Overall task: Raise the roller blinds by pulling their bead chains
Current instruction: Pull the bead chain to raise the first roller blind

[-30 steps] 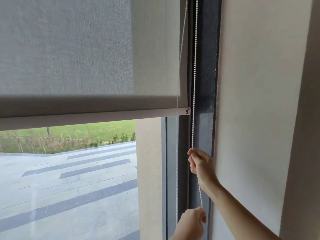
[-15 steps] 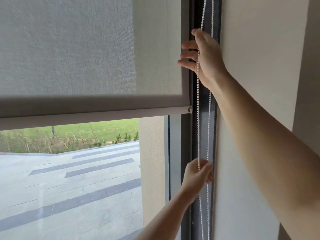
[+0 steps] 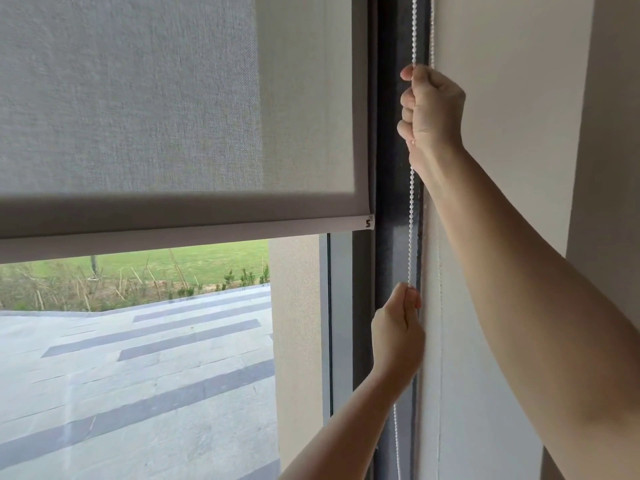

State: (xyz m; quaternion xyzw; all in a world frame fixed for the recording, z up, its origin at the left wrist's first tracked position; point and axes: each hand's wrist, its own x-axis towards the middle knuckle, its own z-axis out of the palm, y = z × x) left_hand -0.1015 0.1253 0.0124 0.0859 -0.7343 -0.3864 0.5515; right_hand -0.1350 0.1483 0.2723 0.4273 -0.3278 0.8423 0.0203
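Grey fabric: head view, the roller blind (image 3: 166, 98) covers the upper part of the window, woven and half see-through.
Bottom bar: the blind's bottom rail (image 3: 187, 235) runs across about mid-height, tilted slightly in this wide-angle view, with a small logo tag at its right end.
Bead chain (image 3: 411, 216): white, hanging straight down in front of the dark window frame (image 3: 394, 209), just right of the blind's edge; a second strand lies against the beige wall (image 3: 502, 133) beside it.
Right hand (image 3: 433, 112): raised high, fingers curled into a fist around the chain.
Left hand (image 3: 398, 334): lower down, thumb and fingers pinched together on the same strand.
Chain between hands: taut and straight.
Outside: below the rail, glass shows grey striped paving (image 3: 138, 375) and a lawn (image 3: 156, 261) beyond.
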